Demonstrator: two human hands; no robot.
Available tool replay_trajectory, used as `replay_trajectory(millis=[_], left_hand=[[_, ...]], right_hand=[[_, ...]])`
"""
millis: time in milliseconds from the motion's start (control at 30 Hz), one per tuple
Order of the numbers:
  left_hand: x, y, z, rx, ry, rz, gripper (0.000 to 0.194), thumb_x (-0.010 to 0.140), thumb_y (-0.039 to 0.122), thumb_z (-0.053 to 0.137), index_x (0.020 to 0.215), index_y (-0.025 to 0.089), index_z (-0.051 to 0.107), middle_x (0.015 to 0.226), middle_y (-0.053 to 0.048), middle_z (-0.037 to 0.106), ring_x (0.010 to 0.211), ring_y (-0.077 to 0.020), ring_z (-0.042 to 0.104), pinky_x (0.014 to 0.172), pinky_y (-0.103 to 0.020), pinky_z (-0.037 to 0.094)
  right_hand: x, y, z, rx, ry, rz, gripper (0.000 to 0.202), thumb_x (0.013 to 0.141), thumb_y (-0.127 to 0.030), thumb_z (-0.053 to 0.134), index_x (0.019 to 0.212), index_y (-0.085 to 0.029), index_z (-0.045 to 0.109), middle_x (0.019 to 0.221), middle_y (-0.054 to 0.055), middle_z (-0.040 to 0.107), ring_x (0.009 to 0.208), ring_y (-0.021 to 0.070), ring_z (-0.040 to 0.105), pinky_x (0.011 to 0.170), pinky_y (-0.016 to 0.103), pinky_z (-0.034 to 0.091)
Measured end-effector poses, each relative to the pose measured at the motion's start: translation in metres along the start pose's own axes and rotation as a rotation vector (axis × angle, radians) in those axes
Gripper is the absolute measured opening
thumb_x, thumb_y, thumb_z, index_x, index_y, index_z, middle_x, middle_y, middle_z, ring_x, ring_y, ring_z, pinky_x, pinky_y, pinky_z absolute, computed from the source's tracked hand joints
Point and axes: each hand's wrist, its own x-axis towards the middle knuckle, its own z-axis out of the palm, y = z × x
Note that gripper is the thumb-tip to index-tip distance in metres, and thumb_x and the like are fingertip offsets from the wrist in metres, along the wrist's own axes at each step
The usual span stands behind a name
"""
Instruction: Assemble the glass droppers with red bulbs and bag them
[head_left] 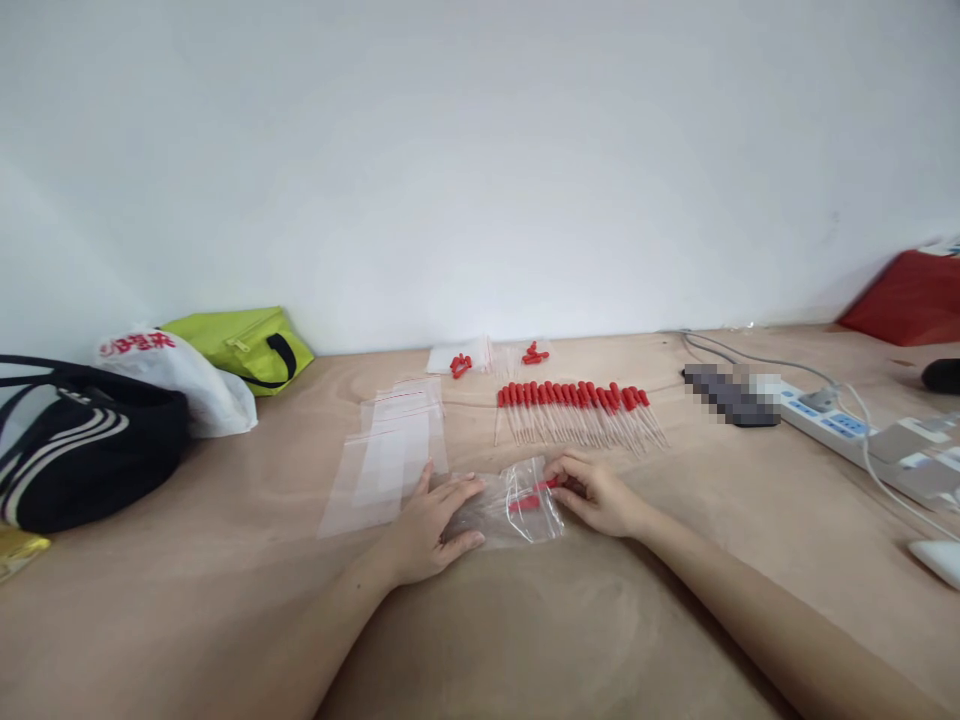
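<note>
A clear zip bag (491, 518) lies flat on the table in front of me, with a red-ended thin stick (524, 503) inside it. My left hand (431, 525) rests on the bag's left part, fingers spread. At the bag's right end, my right hand (592, 492) pinches the red end of another stick (547, 484), whose thin part points into the bag. Beyond my hands is a row of several red-ended sticks (574, 396), red ends away from me. Overlapping flat clear bags (382, 460) lie to the left.
Against the wall are filled bags with red-ended sticks (460, 366) (535, 353). A power strip (825, 415) with cables and a pixelated dark object (731, 397) lie right. At left are a black bag (90, 450), a white plastic bag (180, 380) and a lime-green bag (240, 345).
</note>
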Motion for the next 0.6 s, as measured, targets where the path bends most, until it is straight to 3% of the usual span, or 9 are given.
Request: replay_trajectory(millis=[167,300,400,600], left_hand=[[0.000,0.003,-0.001,0.018,0.000,-0.003,0.046,0.083,0.039,0.046,0.125,0.025,0.034,0.126,-0.006,0.048,0.121,-0.0249,0.038,0.104,-0.054,0.002],[0.000,0.003,0.000,0.019,0.001,-0.014,0.045,0.083,0.040,0.045,0.124,0.026,0.033,0.127,-0.006,0.047,0.121,-0.0247,0.037,0.104,-0.054,0.001],[0.000,0.002,0.000,0.004,-0.004,-0.021,0.042,0.083,0.039,0.046,0.121,0.025,0.035,0.126,-0.006,0.048,0.122,-0.0245,0.036,0.104,-0.055,0.000],[0.001,0.001,0.000,-0.008,0.009,-0.024,0.040,0.082,0.040,0.047,0.118,0.024,0.036,0.125,-0.007,0.049,0.122,-0.0244,0.037,0.103,-0.055,0.001]], right_hand=[[0.002,0.000,0.019,0.080,0.126,0.244,0.006,0.075,-0.024,0.053,0.078,-0.020,0.056,0.057,-0.003,0.052,0.050,0.0096,0.045,0.053,0.024,0.039],[0.004,-0.004,0.017,-0.097,0.062,0.190,0.011,0.078,-0.026,0.050,0.076,-0.023,0.061,0.071,0.000,0.062,0.070,0.0148,0.053,0.076,0.036,0.035],[0.006,-0.003,0.009,-0.156,0.036,0.173,0.014,0.080,-0.028,0.049,0.078,-0.025,0.063,0.077,0.000,0.065,0.079,0.0178,0.054,0.080,0.039,0.030],[0.041,0.001,0.005,-0.343,0.233,0.388,0.016,0.075,-0.031,0.053,0.069,-0.021,0.064,0.067,0.000,0.064,0.067,0.0159,0.057,0.072,0.031,0.033]])
